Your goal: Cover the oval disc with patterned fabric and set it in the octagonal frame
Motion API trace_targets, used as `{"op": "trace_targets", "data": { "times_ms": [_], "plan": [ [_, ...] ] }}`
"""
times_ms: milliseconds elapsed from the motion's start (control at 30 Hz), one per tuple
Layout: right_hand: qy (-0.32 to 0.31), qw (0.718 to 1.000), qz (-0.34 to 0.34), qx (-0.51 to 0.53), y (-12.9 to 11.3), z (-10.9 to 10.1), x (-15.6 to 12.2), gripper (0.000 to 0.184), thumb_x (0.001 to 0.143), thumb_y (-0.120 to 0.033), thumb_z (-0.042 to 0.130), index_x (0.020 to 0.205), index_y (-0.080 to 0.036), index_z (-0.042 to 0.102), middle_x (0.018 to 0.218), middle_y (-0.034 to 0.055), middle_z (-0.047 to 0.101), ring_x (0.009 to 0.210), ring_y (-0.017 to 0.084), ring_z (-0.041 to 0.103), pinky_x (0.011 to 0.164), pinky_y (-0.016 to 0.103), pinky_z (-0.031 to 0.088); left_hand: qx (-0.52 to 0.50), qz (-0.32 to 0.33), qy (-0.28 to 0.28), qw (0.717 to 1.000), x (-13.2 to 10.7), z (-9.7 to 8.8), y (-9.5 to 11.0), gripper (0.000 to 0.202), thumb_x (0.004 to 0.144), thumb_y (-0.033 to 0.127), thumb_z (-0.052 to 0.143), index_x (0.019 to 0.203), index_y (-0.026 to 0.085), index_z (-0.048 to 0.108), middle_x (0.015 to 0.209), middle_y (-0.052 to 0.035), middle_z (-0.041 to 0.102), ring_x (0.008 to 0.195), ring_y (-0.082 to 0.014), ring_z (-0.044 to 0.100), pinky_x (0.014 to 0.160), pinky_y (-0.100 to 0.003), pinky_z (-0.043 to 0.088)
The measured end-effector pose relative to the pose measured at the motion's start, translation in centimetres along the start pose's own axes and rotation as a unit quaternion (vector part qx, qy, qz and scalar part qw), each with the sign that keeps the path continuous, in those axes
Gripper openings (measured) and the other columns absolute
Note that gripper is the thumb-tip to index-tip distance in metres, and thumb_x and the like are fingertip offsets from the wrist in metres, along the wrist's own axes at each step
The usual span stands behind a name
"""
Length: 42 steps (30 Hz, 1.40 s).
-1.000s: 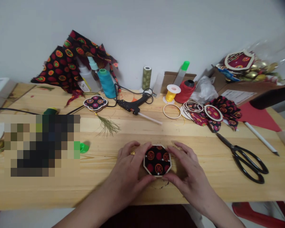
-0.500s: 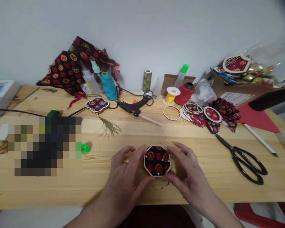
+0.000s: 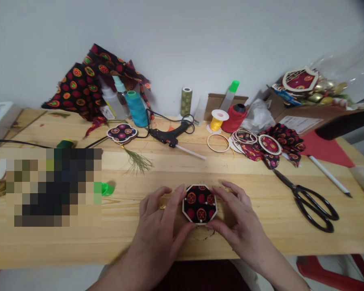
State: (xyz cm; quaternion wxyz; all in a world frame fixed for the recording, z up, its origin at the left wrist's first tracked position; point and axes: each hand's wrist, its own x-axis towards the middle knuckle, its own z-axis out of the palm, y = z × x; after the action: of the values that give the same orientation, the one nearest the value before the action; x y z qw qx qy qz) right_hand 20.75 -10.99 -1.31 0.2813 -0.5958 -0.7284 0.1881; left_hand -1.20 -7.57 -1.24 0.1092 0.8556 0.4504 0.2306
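Observation:
An octagonal fabric-covered piece (image 3: 200, 204) with a pale wooden rim lies near the table's front edge. Its black cloth carries red and orange round motifs, and a few small pearl-like dots show on it. My left hand (image 3: 159, 220) grips the left side, thumb at the lower edge and index finger at the upper left corner. On the opposite side my right hand (image 3: 241, 216) holds it the same way. A ring shows on a left finger. Small dark loops or marks appear just below the piece; I cannot make out what they are.
Black-handled scissors (image 3: 314, 204) and a white pen (image 3: 329, 176) lie right. Behind are a glue gun (image 3: 170, 135), a flower-shaped fabric piece (image 3: 121, 133) with a tassel, thread spools (image 3: 137, 109), wooden rings (image 3: 218, 143) and a cardboard box (image 3: 303, 119). A blurred-out patch covers the left.
The whole view has shifted slightly. Both hands keep the same hold on the octagonal piece, which stays in place between them.

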Motion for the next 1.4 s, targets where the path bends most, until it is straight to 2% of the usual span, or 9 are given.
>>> {"op": "trace_targets", "data": {
  "times_ms": [200,300,400,633,900,1033,1233,1400],
  "plan": [
    [0.000,1.000,-0.011,0.001,0.1,0.1,0.1,0.061,0.085,-0.032,0.068,0.137,-0.029,0.038,0.131,0.0090,0.054,0.133,0.029,0.034,0.103,0.051,0.041,0.038,0.023,0.002,0.999,0.1,-0.4,0.9,0.055,0.088,0.021,0.058,0.139,0.014,0.036,0.112,-0.0136,0.069,0.117,-0.0368,0.043,0.094,-0.053,0.033],
    [0.000,1.000,-0.014,0.000,0.2,0.1,0.0,0.061,0.085,-0.032,0.068,0.138,-0.028,0.038,0.132,0.0094,0.053,0.132,0.029,0.034,0.103,0.051,0.042,0.044,0.033,0.011,0.998,0.3,-0.4,1.2,0.054,0.089,0.028,0.059,0.137,0.012,0.039,0.116,-0.0155,0.067,0.117,-0.0373,0.044,0.094,-0.054,0.033],
    [0.006,1.000,-0.018,-0.002,0.2,0.1,0.0,0.060,0.084,-0.029,0.068,0.137,-0.027,0.039,0.132,0.0101,0.053,0.132,0.029,0.034,0.103,0.051,0.042,0.042,0.036,0.015,0.998,0.5,-0.2,1.3,0.055,0.089,0.032,0.060,0.136,0.013,0.039,0.119,-0.0138,0.067,0.118,-0.0373,0.043,0.096,-0.054,0.031],
    [0.011,1.000,-0.023,-0.008,0.1,0.2,0.1,0.060,0.084,-0.028,0.068,0.137,-0.024,0.040,0.131,0.0124,0.053,0.131,0.031,0.037,0.100,0.051,0.044,0.028,0.018,-0.018,0.999,0.8,0.1,1.4,0.066,0.086,0.026,0.063,0.142,0.011,0.031,0.124,-0.0150,0.061,0.119,-0.0360,0.040,0.097,-0.052,0.032],
    [0.012,1.000,-0.018,-0.007,0.1,0.1,-0.1,0.060,0.084,-0.030,0.068,0.137,-0.025,0.040,0.132,0.0115,0.054,0.131,0.030,0.037,0.101,0.051,0.043,-0.038,-0.027,-0.073,0.996,1.5,0.1,1.4,0.075,0.086,0.027,0.063,0.146,0.016,0.019,0.134,-0.0137,0.055,0.128,-0.0335,0.032,0.101,-0.051,0.033],
    [0.010,1.000,-0.018,-0.006,0.1,0.1,-0.1,0.061,0.084,-0.030,0.068,0.138,-0.025,0.040,0.131,0.0105,0.055,0.131,0.029,0.036,0.102,0.050,0.043,-0.058,-0.015,-0.106,0.993,1.7,-0.1,1.3,0.077,0.088,0.024,0.060,0.149,0.021,0.014,0.134,-0.0104,0.057,0.132,-0.0332,0.027,0.105,-0.053,0.028],
    [0.012,1.000,-0.011,-0.003,0.2,0.1,-0.2,0.061,0.084,-0.029,0.068,0.138,-0.027,0.040,0.133,0.0101,0.053,0.132,0.028,0.036,0.103,0.049,0.043,-0.051,-0.011,-0.147,0.988,2.0,-0.3,1.0,0.080,0.090,0.027,0.057,0.151,0.018,0.005,0.134,-0.0106,0.058,0.135,-0.0328,0.023,0.107,-0.056,0.023],
    [0.007,1.000,0.000,0.006,0.1,0.2,-0.2,0.060,0.086,-0.030,0.066,0.139,-0.027,0.039,0.134,0.0091,0.052,0.133,0.027,0.035,0.105,0.049,0.041,-0.048,-0.012,-0.155,0.987,2.3,-0.5,1.2,0.081,0.089,0.025,0.058,0.150,0.018,0.005,0.137,-0.0110,0.056,0.134,-0.0335,0.025,0.105,-0.057,0.023]
  ]
}}
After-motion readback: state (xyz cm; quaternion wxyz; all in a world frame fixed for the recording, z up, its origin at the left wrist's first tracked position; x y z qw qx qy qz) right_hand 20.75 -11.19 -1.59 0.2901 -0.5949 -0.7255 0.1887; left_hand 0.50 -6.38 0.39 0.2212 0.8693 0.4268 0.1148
